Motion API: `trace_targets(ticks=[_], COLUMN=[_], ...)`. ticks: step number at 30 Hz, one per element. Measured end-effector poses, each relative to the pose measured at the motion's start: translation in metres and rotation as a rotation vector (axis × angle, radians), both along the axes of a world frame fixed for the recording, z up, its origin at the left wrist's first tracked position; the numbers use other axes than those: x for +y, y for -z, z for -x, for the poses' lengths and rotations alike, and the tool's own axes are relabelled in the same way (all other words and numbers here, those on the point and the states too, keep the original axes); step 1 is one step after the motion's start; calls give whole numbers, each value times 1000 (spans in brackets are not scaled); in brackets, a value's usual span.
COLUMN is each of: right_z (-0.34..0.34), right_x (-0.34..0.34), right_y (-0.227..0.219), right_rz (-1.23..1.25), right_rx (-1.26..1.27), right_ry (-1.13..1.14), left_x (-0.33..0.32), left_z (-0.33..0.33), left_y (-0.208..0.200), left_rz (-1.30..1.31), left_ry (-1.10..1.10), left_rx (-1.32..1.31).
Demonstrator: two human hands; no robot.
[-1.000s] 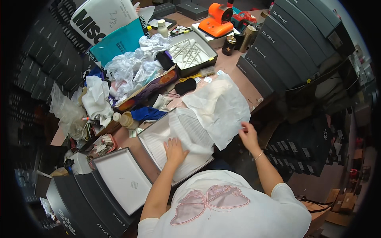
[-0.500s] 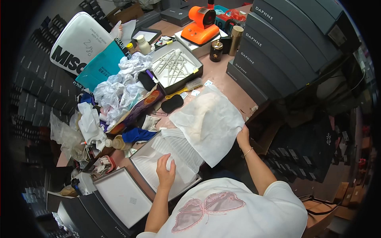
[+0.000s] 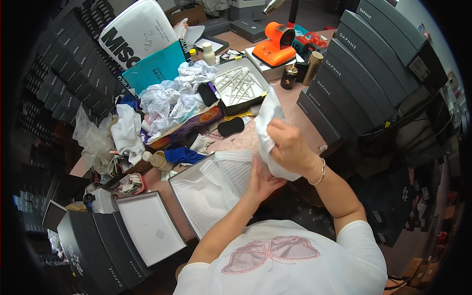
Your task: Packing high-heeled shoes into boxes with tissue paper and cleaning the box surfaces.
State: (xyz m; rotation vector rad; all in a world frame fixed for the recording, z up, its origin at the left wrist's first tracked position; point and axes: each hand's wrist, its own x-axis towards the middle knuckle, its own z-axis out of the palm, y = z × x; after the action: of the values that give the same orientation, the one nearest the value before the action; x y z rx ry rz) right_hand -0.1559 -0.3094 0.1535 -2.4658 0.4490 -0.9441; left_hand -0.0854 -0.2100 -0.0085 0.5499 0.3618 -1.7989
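Observation:
My right hand point(image 3: 290, 147) is closed in a fist round a thin white wrapping sheet point(image 3: 269, 110), which hangs bunched over the near right part of the table. My left hand point(image 3: 261, 183) lies just below the sheet's lower part, fingers stretched out and thumb raised; whether it touches the sheet is hard to see. Beside that hand, to its left, is an open grey shoe box point(image 3: 183, 206) with a white inside. White ribbed foam wrap point(image 3: 211, 184) fills it and spills over its far right side.
A white box lid point(image 3: 150, 226) lies left of the box. Grey shoe boxes point(image 3: 339, 73) are stacked at right. Beyond stand crumpled white paper point(image 3: 172, 101), a tray of white sticks point(image 3: 241, 83), a black oval pad point(image 3: 231, 127), blue cloth point(image 3: 184, 155) and an orange device point(image 3: 275, 46).
My right hand has lifted the sheet's near right corner and brought it leftward, bunching the sheet. My left hand has moved right, from over the box to below the sheet. The view has shifted.

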Motion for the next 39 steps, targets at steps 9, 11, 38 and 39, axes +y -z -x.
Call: trace_targets(ticks=[9, 11, 38, 39], right_z=[-11, -27, -49, -45], right_x=[108, 119, 139, 142], right_y=[-12, -6, 257, 269], right_rz=[-987, -1286, -1126, -980], right_rx=[-382, -640, 377, 409], right_ry=[-498, -538, -91, -21], left_x=[41, 67, 142, 143], left_z=[-7, -25, -91, -78], left_y=[44, 4, 98, 93], left_rz=[548, 506, -367, -328], left_ry=[-340, -389, -284, -249], left_rx=[-342, -416, -1248, -1312])
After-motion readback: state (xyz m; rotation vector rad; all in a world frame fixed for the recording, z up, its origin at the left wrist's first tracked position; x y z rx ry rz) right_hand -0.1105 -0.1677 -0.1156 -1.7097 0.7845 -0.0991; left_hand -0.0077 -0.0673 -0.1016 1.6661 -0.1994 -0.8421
